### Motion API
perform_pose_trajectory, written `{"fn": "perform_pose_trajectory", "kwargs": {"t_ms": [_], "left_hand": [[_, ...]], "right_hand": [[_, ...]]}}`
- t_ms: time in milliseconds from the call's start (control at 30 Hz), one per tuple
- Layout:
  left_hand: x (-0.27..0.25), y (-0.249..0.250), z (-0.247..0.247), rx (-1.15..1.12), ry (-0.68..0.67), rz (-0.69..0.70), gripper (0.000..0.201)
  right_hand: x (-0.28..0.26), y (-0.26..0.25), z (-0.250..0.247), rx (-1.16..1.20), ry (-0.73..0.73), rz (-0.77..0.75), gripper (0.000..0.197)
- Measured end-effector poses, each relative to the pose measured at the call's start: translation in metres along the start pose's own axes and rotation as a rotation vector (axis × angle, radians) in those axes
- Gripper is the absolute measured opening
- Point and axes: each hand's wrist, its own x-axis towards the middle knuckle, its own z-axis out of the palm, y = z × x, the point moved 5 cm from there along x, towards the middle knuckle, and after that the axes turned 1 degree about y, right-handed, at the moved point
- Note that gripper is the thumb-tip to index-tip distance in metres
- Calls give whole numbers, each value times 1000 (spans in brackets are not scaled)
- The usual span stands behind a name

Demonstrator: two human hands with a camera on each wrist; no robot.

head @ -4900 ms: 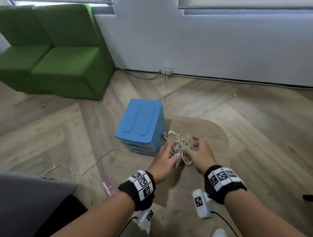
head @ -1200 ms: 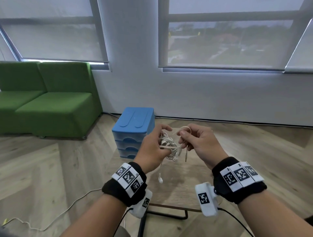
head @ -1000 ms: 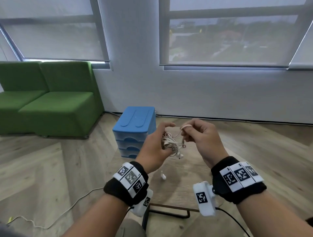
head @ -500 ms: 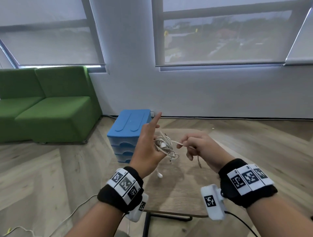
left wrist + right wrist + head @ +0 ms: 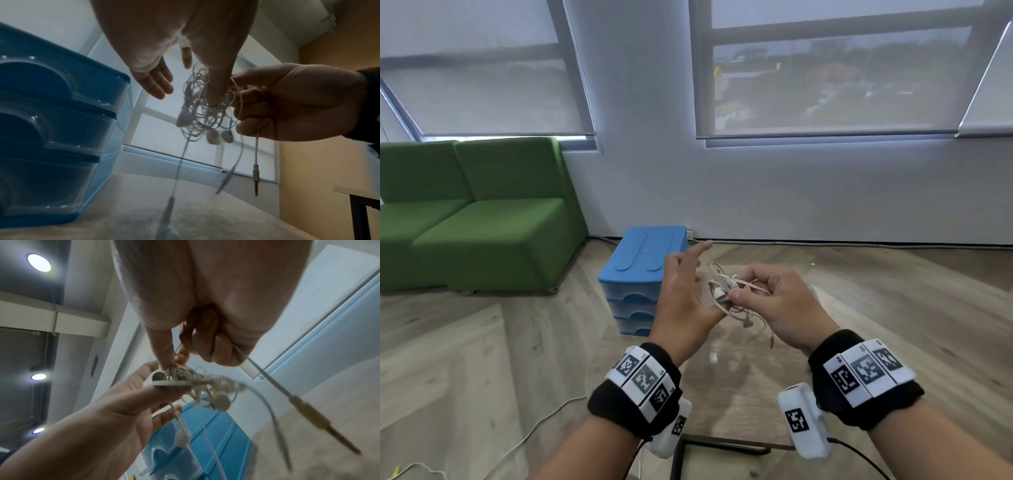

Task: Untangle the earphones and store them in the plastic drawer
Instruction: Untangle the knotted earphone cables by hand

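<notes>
Earphones (image 5: 726, 294): white cable bundle, held in mid-air between both hands, above the table (image 5: 726, 387) and just right of the plastic drawer (image 5: 643, 274) unit; all drawers look closed. Left hand (image 5: 685, 301): fingers spread and mostly straight, thumb hooked through the loops so the tangle hangs on it (clear in left wrist view). Right hand (image 5: 780, 305): fingers curled, thumb + forefinger pinching a strand at the bundle's edge; one cable runs through the closed fist and exits below with its jack plug (image 5: 255, 178) hanging free. Several earbuds (image 5: 213, 136) and at least one more plug dangle under the knot, so prob. more than one set; exact count cannot be told. Handling (est.): very light, limp, no stiffness; thin cord snags on itself, and hard pulls will likely tighten knots or strain joints at buds and plugs. Recommended hold: grip a free end near plug or bud, feed it back through loops w/ the other hand keeping the mass loose. Untangling looks early-stage.
</notes>
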Motion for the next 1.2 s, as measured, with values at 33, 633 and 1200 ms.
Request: {"fn": "perform_pose_trajectory", "kwargs": {"t_ms": [33,633,1200], "left_hand": [[1,-3,-2,31,0,-40,78],[1,-3,10,-587,-88,-445,32],[-11,8,-4,-565,7,-312,54]], "right_hand": [[0,0,-1,0,15,-16,3],[-9,-15,-9,-454,149,-251,17],[-19,-21,17,-469,326,-363,19]]}}
